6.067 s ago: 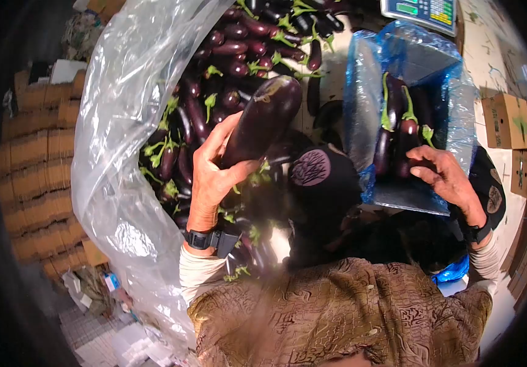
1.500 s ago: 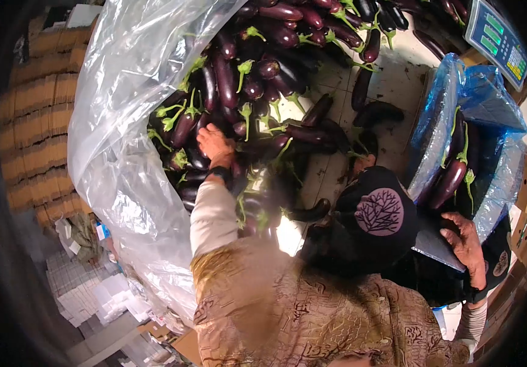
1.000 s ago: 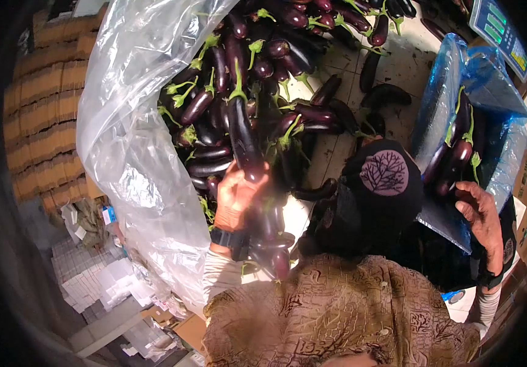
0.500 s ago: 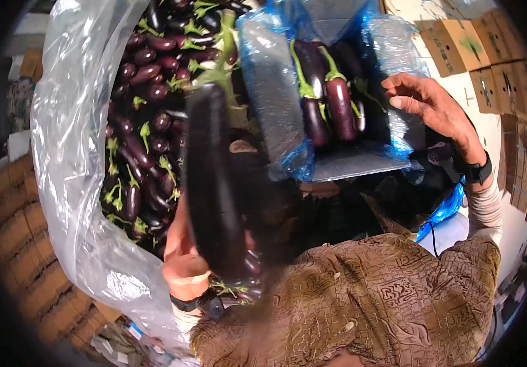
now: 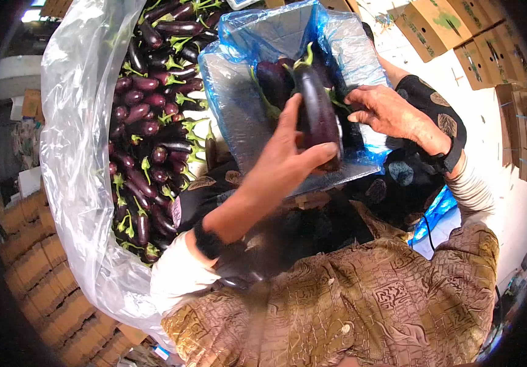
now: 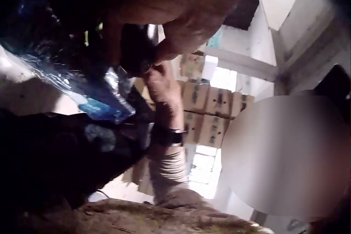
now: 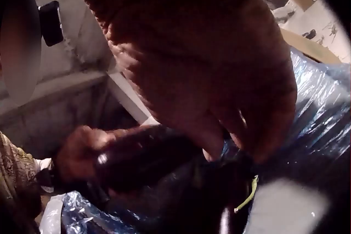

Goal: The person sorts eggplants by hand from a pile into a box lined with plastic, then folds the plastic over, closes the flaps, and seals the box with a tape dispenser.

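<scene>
A long dark eggplant [image 5: 317, 107] with a green stem lies in the grip of my left hand [image 5: 276, 162], thumb on one side and fingers on the other. It is over a carton lined with blue plastic [image 5: 233, 98], where other eggplants [image 5: 272, 79] lie partly hidden beneath it. My right hand [image 5: 389, 116] hovers at the carton's right side, fingers loosely bent beside the stems. In the right wrist view, the held eggplant [image 7: 142, 160] stretches from the left hand [image 7: 79, 154] toward the right fingers [image 7: 241, 130]. The left wrist view is dark.
A big heap of eggplants [image 5: 147, 128] fills the left, edged by a clear plastic sheet [image 5: 71, 159]. Cardboard boxes [image 5: 435, 27] stand at the upper right, and flattened cartons [image 5: 43, 269] are stacked at the lower left. A person's patterned trouser leg [image 5: 438, 110] is beside the carton.
My left hand has picked an eggplant from the heap and carried it right, over the carton. My right hand has moved from the carton's front edge to its right side. The head view has turned.
</scene>
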`<state>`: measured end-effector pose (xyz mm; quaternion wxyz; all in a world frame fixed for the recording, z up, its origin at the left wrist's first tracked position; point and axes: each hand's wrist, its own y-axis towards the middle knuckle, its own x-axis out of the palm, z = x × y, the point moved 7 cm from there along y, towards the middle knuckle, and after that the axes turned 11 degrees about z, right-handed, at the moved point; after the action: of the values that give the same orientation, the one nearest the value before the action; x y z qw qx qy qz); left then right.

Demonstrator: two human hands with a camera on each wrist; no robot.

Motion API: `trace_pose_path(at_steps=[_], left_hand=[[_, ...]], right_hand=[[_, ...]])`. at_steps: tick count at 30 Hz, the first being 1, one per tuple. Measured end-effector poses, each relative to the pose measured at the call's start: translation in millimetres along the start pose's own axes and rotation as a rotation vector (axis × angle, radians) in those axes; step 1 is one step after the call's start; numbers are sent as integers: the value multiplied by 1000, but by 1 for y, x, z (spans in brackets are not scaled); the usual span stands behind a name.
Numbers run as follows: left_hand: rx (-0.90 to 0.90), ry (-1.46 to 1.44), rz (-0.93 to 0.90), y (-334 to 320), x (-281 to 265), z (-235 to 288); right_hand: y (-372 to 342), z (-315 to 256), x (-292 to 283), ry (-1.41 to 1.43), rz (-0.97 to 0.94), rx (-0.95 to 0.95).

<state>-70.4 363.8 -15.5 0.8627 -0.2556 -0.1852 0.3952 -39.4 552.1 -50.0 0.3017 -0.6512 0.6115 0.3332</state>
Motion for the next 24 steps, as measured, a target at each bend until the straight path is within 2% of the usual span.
trace_pose_path(at_steps=[2, 5, 9, 11, 12, 13, 16, 19, 24], left_hand=[[272, 476, 96, 28, 9, -17], [440, 736, 71, 53, 23, -56], [357, 709, 129, 75, 38, -55], [352, 804, 134, 80, 49, -58], [427, 815, 126, 83, 52, -61], [429, 816, 129, 86, 50, -63], [366, 1112, 29, 85, 45, -61], [345, 1216, -13, 95, 53, -64], [373, 1072, -50, 90, 42, -59]], right_hand=[[3, -1, 1, 25, 24, -1], [4, 3, 0, 117, 9, 99], [12, 2, 8, 156, 26, 85], [10, 6, 5, 153, 40, 153], [8, 14, 12, 87, 9, 116], [8, 16, 11, 86, 10, 112], [9, 13, 8, -2, 96, 113], [8, 8, 13, -172, 139, 38], [9, 1, 7, -166, 50, 88]])
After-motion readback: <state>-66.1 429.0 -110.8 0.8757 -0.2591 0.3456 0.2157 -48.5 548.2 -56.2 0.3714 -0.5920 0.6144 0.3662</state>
